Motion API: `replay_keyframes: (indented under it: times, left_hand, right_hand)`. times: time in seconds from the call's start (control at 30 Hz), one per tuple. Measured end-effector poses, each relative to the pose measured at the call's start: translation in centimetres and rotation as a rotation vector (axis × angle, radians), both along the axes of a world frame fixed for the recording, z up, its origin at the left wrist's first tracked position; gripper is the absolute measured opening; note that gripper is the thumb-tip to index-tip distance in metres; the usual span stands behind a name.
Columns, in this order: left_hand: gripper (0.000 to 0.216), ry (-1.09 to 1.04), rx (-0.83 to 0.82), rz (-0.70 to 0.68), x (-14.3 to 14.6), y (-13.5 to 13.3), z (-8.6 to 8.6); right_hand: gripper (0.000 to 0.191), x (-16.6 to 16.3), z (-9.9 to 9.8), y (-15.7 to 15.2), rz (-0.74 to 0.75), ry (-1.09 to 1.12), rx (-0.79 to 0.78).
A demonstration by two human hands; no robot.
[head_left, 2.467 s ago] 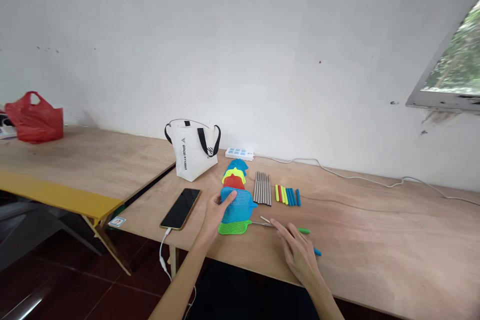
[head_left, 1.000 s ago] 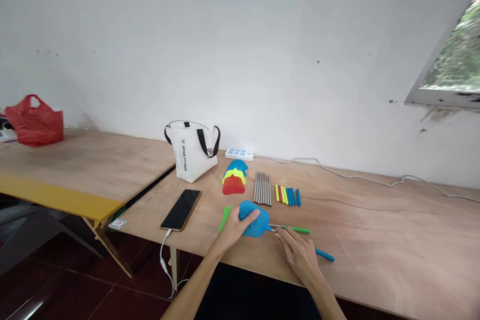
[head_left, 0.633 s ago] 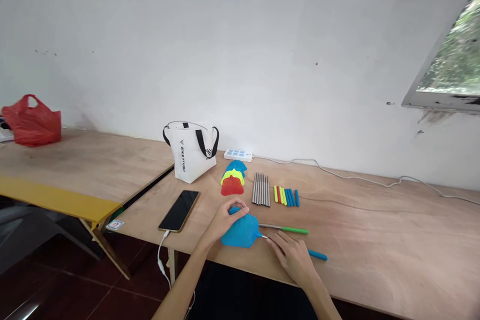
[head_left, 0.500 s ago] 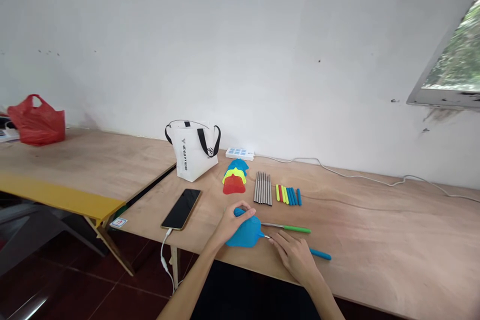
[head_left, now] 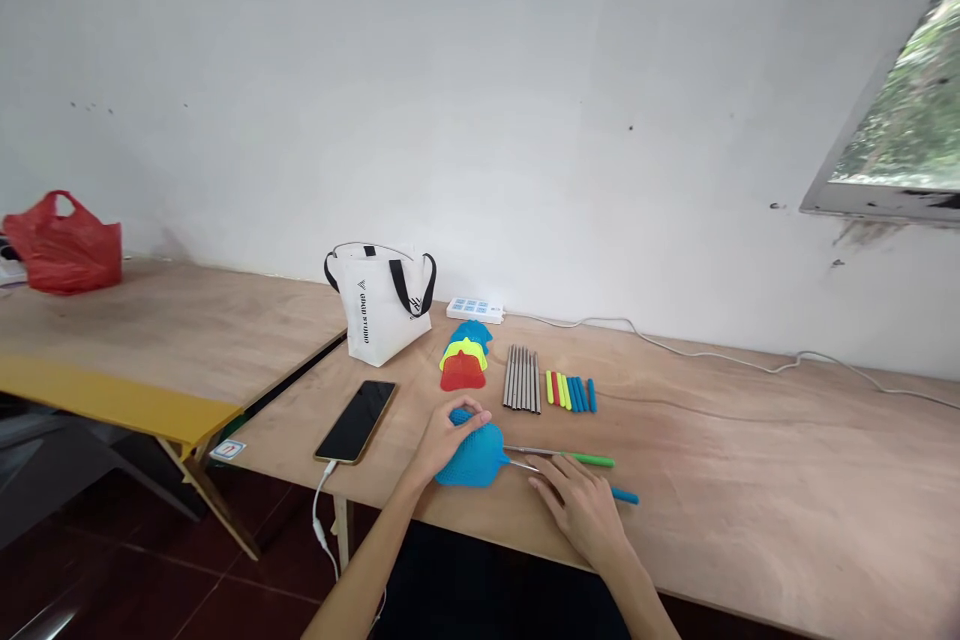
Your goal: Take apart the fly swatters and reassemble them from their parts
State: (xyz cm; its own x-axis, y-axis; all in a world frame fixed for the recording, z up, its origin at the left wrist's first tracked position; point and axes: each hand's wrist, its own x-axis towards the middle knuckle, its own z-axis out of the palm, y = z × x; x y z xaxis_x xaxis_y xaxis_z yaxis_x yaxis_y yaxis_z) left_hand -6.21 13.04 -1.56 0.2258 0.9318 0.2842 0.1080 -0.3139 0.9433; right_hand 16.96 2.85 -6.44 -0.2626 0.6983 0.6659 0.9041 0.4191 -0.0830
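A blue fly swatter (head_left: 474, 458) lies sideways near the table's front edge, its mesh head to the left and its blue handle end to the right. My left hand (head_left: 448, 435) pinches the far left edge of the head between thumb and fingers. Over the metal shaft rests my right hand (head_left: 581, 502), palm down, fingers stretched and thumb apart; it covers part of the shaft and handle. Just behind lies a second swatter with a green handle (head_left: 592, 460), its left end hidden by the blue head.
Farther back are red (head_left: 463, 372), yellow and blue swatter heads, several metal rods (head_left: 522, 380) and several coloured handle grips (head_left: 570, 391). To the left lie a phone (head_left: 356, 421) with a cable, a white bag (head_left: 382, 310) and a power strip (head_left: 475, 310).
The blue swatter's handle end has shifted slightly away from the table edge, towards the green-handled one. My right hand's fingers have loosened and spread on the shaft; my left hand keeps its pinch.
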Motion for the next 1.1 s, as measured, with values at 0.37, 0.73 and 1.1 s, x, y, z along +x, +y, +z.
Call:
replay_keyframes:
  times: [0.37, 0.73, 1.1]
  left_hand:
    - [0.061, -0.161, -0.212, -0.078, -3.2, 1.5, 0.3]
    - [0.037, 0.079, 0.051, 0.08, -2.2, 3.5, -4.9]
    - [0.033, 0.648, 0.25, 0.201, -2.2, 3.3, -5.3]
  right_hand:
    - [0.036, 5.7, -1.3, 1.2, -0.217, 0.19, 0.04]
    - [0.036, 9.2, -3.8, 2.3, -0.156, 0.421, -0.095]
    - [0.034, 9.0, -3.5, 1.4, -0.428, 0.248, -0.103]
